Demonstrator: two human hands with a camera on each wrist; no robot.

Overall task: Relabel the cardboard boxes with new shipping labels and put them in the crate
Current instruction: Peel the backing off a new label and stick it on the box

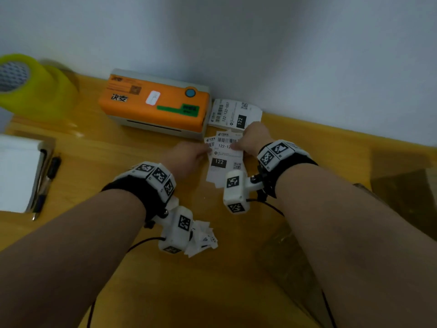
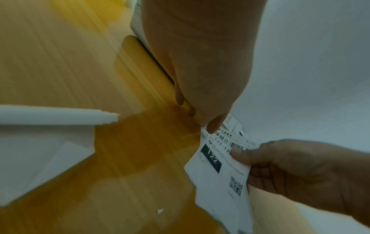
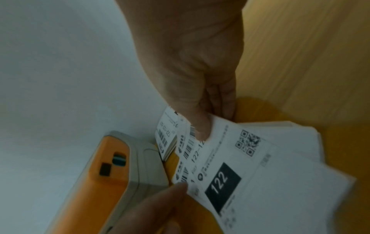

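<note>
Several shipping labels are pinched by the right hand and fingered by the left hand; two stuck sheets could be lifted together.

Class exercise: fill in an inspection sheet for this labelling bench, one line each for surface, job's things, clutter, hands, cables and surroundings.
Surface: wooden table.
Job's things: fanned shipping labels; another label stack beside the orange label printer; no crate seen.
Clutter: crumpled paper, yellow tape rolls, pens, white pad.
Hands: left hand and right hand each grip the labels.
Cables: black wrist leads.
Surroundings: pale wall.
</note>
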